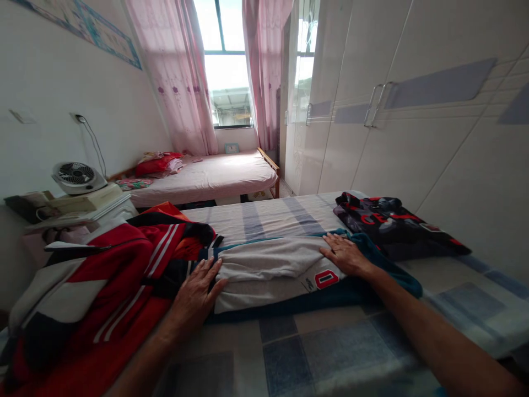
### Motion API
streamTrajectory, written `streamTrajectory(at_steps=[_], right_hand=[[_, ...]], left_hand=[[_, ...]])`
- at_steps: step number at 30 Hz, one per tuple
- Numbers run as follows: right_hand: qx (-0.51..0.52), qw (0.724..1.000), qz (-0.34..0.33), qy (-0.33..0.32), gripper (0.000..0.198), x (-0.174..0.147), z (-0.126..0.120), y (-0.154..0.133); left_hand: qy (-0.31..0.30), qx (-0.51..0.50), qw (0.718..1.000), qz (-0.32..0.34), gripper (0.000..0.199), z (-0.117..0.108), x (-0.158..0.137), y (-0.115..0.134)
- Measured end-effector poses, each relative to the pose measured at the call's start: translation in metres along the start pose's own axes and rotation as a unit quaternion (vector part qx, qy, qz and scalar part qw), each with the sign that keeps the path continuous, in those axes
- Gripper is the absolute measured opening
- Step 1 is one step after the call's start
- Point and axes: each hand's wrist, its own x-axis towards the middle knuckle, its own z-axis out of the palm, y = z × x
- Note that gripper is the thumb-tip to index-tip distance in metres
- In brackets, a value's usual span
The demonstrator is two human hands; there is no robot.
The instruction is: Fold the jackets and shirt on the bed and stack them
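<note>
A teal garment [384, 264] lies on the bed with its light grey sleeves or panels [264, 262] laid lengthwise across it. A red-and-white letter or number patch shows near its right end. My left hand [202, 284] rests at the grey cloth's left end, beside dark striped ribbing, fingers stretched out. At the right end my right hand [341, 253] lies flat on the grey cloth, fingers extended. Close to my left arm is a heap of red, black and white jackets [136, 275]. A dark patterned top [388, 220] with red lettering lies beyond my right hand.
The checked bed [289, 358] carries the clothes. A small fan [78, 176] stands on a box at the left. Farther back is a second bed [219, 176] with red bedding [159, 164], under a window. A white wardrobe [372, 149] lines the right side.
</note>
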Motion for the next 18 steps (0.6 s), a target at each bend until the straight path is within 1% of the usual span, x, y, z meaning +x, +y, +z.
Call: streamTrajectory(at_steps=[2, 4, 5, 7, 9, 10, 12, 13, 15, 18], right_hand=[[0.0, 1.0, -0.001, -0.001, 0.061, 0.001, 0.005, 0.007], [0.008, 1.0, -0.005, 0.015, 0.062, 0.0, 0.002, 0.008], [0.016, 0.999, -0.007, 0.033, 0.063, -0.002, -0.003, 0.006], [0.036, 0.996, -0.019, 0.083, 0.063, -0.006, -0.015, -0.004], [0.06, 0.989, -0.054, 0.125, 0.062, -0.012, -0.029, -0.021], [0.073, 0.985, -0.077, 0.136, 0.061, -0.016, -0.035, -0.032], [0.098, 0.978, -0.116, 0.143, 0.059, -0.022, -0.042, -0.055], [0.109, 0.975, -0.131, 0.141, 0.058, -0.025, -0.042, -0.066], [0.124, 0.972, -0.144, 0.137, 0.056, -0.029, -0.035, -0.082], [0.127, 0.975, -0.133, 0.126, 0.053, -0.032, -0.013, -0.094]], left_hand=[[0.035, -0.042, 0.997, -0.045, 0.059, -0.004, -0.001, -0.009], [0.066, -0.067, 0.988, -0.119, 0.065, -0.014, -0.002, -0.015], [0.065, -0.076, 0.984, -0.149, 0.067, -0.021, -0.003, -0.017], [0.027, -0.099, 0.979, -0.177, 0.065, -0.036, -0.003, -0.018], [-0.019, -0.137, 0.972, -0.191, 0.056, -0.05, 0.0, -0.018], [-0.035, -0.158, 0.967, -0.199, 0.052, -0.055, 0.003, -0.019], [-0.059, -0.195, 0.953, -0.223, 0.051, -0.061, 0.012, -0.021], [-0.067, -0.211, 0.946, -0.236, 0.052, -0.061, 0.017, -0.023], [-0.082, -0.244, 0.931, -0.26, 0.056, -0.059, 0.025, -0.027], [-0.102, -0.309, 0.9, -0.291, 0.059, -0.054, 0.031, -0.033]])
